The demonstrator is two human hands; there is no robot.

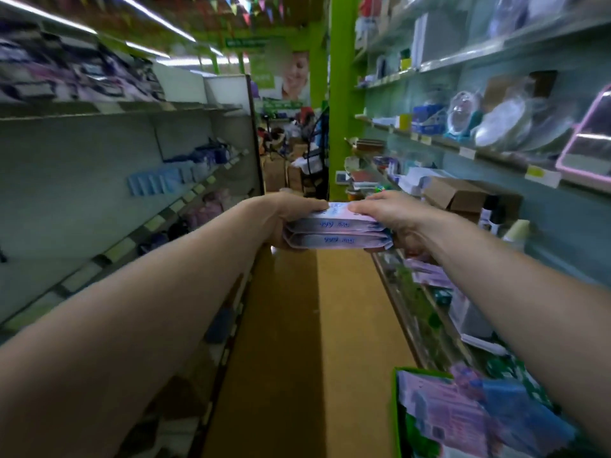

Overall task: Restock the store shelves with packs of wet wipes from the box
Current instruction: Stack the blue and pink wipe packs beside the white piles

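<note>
Two pale pink packs of wet wipes are stacked flat and held out at arm's length over the aisle. My left hand grips the stack's left end, thumb on top and fingers underneath. My right hand grips the right end the same way. At the bottom right stands a green box with more pink and blue packs inside. The picture is blurred by motion.
Shelves line both sides of a narrow aisle with a tan floor. The left shelves hold a few blue and pink packs. The right shelves carry boxes, mirrors and plates. Cartons and a green pillar stand at the far end.
</note>
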